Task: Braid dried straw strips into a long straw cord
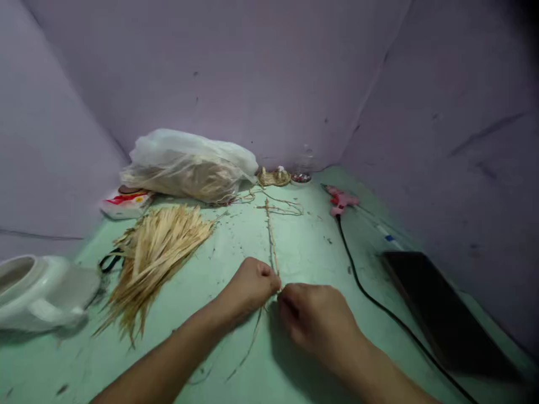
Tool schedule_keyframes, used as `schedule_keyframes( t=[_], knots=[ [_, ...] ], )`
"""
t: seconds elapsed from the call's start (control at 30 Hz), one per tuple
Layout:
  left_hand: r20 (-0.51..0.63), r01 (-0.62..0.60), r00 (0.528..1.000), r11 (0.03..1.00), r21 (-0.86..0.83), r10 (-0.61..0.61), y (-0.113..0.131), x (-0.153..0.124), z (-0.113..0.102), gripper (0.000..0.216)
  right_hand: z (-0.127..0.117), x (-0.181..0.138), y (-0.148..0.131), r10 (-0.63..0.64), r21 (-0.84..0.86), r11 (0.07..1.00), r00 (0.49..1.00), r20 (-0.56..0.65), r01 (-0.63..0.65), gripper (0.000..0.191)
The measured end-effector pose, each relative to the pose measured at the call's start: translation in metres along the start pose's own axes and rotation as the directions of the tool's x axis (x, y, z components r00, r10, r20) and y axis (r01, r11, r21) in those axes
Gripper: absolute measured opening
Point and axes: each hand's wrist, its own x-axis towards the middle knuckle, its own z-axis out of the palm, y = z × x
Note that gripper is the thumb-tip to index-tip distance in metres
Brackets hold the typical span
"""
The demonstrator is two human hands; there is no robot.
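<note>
A thin twisted fiber cord (272,238) runs down the middle of the green tabletop toward me. My left hand (256,283) pinches it near its close end, thumb and forefinger pressed together. Right beside it, my right hand (315,314) is curled with its fingertips at the same spot on the cord, the fingers closed. Loose strands (248,350) trail from below the hands toward the table's near side. At its far end the cord lies among thin looped strands (290,209). What sits exactly between the fingertips is partly hidden.
Left of my hands lies a bundle of dry straw-like strips (164,241), with a white ceramic vessel (46,292) beyond it. A plastic bag (189,163) rests at the back wall. On the right are a pink glue gun (342,200), its black cable (370,300) and a dark tablet-like slab (442,314).
</note>
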Motion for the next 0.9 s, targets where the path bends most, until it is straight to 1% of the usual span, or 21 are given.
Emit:
schedule_keyframes(
  t=[0.17,0.23,0.3,0.37,0.4,0.43,0.5,0.53,0.57,0.6,0.63,0.67,0.7,0.73,0.77,0.8,0.83,0.87,0.9],
  knots=[
    [0.023,0.08,0.997,0.987,-0.137,-0.077,0.009,-0.005,-0.003,0.007,0.016,-0.006,-0.004,-0.083,-0.089,0.993,0.997,0.001,0.083,0.016],
    [0.035,0.104,0.994,0.983,-0.15,-0.1,0.011,-0.005,-0.005,0.005,0.018,-0.006,-0.007,-0.1,-0.101,0.99,0.995,0.026,0.102,0.019],
    [0.051,0.123,0.992,0.981,-0.15,-0.116,0.013,-0.005,-0.008,0.003,0.016,-0.006,-0.01,-0.122,-0.064,0.99,0.99,0.075,0.127,0.019],
    [0.061,0.119,0.992,0.982,-0.148,-0.111,0.013,-0.004,-0.01,0.002,0.009,-0.006,-0.011,-0.149,0.05,0.988,0.979,0.138,0.144,0.016],
    [0.064,0.109,0.993,0.984,-0.144,-0.101,0.013,-0.004,-0.011,0.002,0.003,-0.006,-0.009,-0.154,0.13,0.983,0.973,0.17,0.133,0.015],
    [0.069,0.097,0.994,0.986,-0.136,-0.088,0.012,-0.004,-0.012,0.002,-0.003,-0.005,-0.006,-0.148,0.22,0.97,0.968,0.203,0.102,0.018],
    [0.08,0.071,0.995,0.991,-0.112,-0.062,0.012,-0.005,-0.013,0.003,-0.016,-0.001,0.006,-0.074,0.374,0.927,0.963,0.257,-0.029,0.027],
    [0.091,0.064,0.994,0.993,-0.099,-0.055,0.012,-0.005,-0.014,0.003,-0.022,0.002,0.014,-0.029,0.438,0.895,0.967,0.254,-0.088,0.032],
    [0.099,0.06,0.994,0.995,-0.086,-0.051,0.012,-0.005,-0.015,0.003,-0.027,0.006,0.022,0.051,0.487,0.861,0.977,0.208,-0.148,0.034],
    [0.103,0.058,0.993,0.996,-0.069,-0.051,0.012,-0.005,-0.015,0.004,-0.03,0.009,0.029,0.163,0.535,0.818,0.977,0.139,-0.212,0.033],
    [0.1,0.058,0.994,0.997,-0.05,-0.052,0.012,-0.005,-0.016,0.004,-0.031,0.013,0.035,0.304,0.584,0.762,0.951,0.058,-0.279,0.029],
    [0.1,0.056,0.994,0.998,-0.03,-0.052,0.012,-0.005,-0.017,0.005,-0.031,0.017,0.039,0.402,0.645,0.688,0.915,0.043,-0.332,0.028],
    [0.102,0.05,0.994,0.999,-0.012,-0.049,0.012,-0.004,-0.018,0.005,-0.029,0.02,0.04,0.459,0.71,0.59,0.883,0.098,-0.385,0.028],
    [0.105,0.04,0.994,0.999,-0.001,-0.039,0.012,-0.004,-0.018,0.006,-0.027,0.023,0.038,0.467,0.766,0.471,0.86,0.204,-0.438,0.029],
    [0.113,0.026,0.993,1.0,0.004,-0.026,0.011,-0.004,-0.018,0.006,-0.023,0.025,0.034,0.423,0.799,0.351,0.844,0.33,-0.488,0.029],
    [0.121,0.011,0.993,1.0,0.004,-0.011,0.011,-0.003,-0.018,0.006,-0.019,0.027,0.029,0.346,0.812,0.245,0.83,0.438,-0.53,0.027],
    [0.128,-0.003,0.992,1.0,-0.001,0.003,0.01,-0.003,-0.018,0.006,-0.015,0.028,0.024,0.26,0.812,0.171,0.821,0.509,-0.558,0.023],
    [0.138,-0.016,0.99,1.0,-0.01,0.017,0.009,-0.003,-0.018,0.006,-0.011,0.03,0.018,0.185,0.81,0.124,0.815,0.549,-0.573,0.017],
    [0.148,-0.026,0.989,1.0,-0.016,0.028,0.009,-0.003,-0.018,0.007,-0.007,0.031,0.014,0.127,0.806,0.099,0.811,0.571,-0.583,0.012]
  ],
)
